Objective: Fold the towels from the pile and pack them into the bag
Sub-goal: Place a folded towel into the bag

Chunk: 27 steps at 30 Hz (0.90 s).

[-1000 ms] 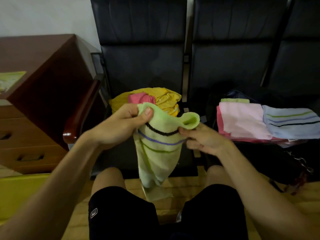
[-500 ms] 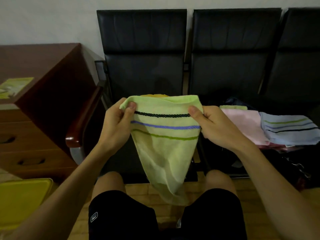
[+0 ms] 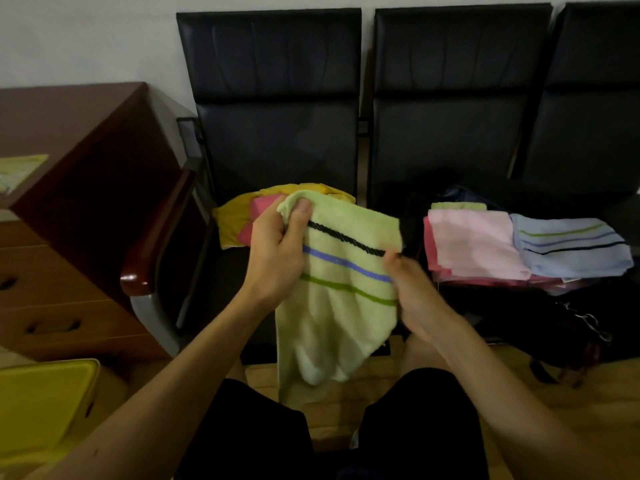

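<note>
A row of black chairs faces the person and carries everything. On the right seat a dark bag lies under a folded stack of pink and blue towels. On the left seat sits the pile of yellow and pink ones not yet done.

Between the two, held in the air above the person's knees, hangs the green towel. Its striped top edge slopes down to the right and its lower part is bunched.

The step in hand looks like squaring this towel for its first fold. To do it well, each hand should pinch one top corner, pull the striped edge taut and level, and let the bunched cloth drop flat. Only then should corner meet corner.

The left hand grips the upper left corner, fingers curled round the cloth and thumb pressed on its face. The right hand is at the right edge near the black stripe, but blur hides whether its fingers are clamped on the cloth.
</note>
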Available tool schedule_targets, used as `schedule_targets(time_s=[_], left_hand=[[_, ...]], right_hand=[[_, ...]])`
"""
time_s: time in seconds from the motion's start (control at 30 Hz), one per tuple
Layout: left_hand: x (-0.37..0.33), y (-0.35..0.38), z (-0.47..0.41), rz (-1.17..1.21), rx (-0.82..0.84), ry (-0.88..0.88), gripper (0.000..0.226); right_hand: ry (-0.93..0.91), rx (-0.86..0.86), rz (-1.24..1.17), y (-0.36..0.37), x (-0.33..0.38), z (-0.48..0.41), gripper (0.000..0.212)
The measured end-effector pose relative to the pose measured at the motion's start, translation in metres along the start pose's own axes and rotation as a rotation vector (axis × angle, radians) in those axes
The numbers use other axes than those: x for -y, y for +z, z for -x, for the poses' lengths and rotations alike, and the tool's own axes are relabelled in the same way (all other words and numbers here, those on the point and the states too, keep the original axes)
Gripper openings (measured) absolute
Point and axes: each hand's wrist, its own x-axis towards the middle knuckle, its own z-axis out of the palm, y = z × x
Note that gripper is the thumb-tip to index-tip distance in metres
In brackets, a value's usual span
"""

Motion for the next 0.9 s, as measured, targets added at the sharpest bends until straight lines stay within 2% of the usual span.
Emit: schedule_targets(time_s=[0.1, 0.17, 0.3, 0.4, 0.47, 0.53, 0.57, 0.63, 0.67, 0.77, 0.9], left_hand=[[0.006, 0.011, -0.004, 0.181, -0.002, -0.216, 0.034], [0.012, 0.013, -0.006, 0.232, -0.020, -0.309, 0.036], [0.023, 0.003, -0.012, 0.181, -0.070, -0.395, 0.038], [0.038, -0.024, -0.024, 0.040, -0.156, -0.354, 0.032], [0.058, -0.045, -0.039, -0.118, -0.235, -0.378, 0.029], [0.082, -0.058, -0.048, -0.087, -0.282, -0.578, 0.020], [0.092, -0.059, -0.048, 0.012, -0.274, -0.710, 0.020], [0.105, -0.055, -0.039, 0.306, -0.207, -0.938, 0.031], [0.107, -0.050, -0.031, 0.419, -0.154, -0.998, 0.035], [0.102, -0.038, -0.007, 0.607, 0.037, -1.007, 0.047], [0.100, -0.029, 0.022, 0.709, 0.267, -1.048, 0.081]], right_hand=[[0.189, 0.137, 0.033, 0.005, -0.049, 0.009, 0.040], [0.253, 0.193, 0.088, 0.011, -0.072, 0.013, 0.035], [0.302, 0.170, 0.260, 0.014, -0.079, 0.018, 0.013], [0.275, 0.205, 0.357, 0.005, -0.069, 0.018, 0.037], [0.291, 0.157, 0.277, -0.002, -0.056, 0.016, 0.049], [0.379, 0.125, -0.001, -0.006, -0.045, 0.012, 0.049], [0.413, 0.139, -0.148, -0.005, -0.038, 0.012, 0.047], [0.426, 0.165, -0.303, 0.001, -0.026, 0.011, 0.033], [0.413, 0.176, -0.354, 0.002, -0.026, 0.009, 0.033], [0.394, 0.206, -0.434, 0.010, -0.020, 0.008, 0.045], [0.384, 0.156, -0.482, 0.013, -0.011, 0.007, 0.053]])
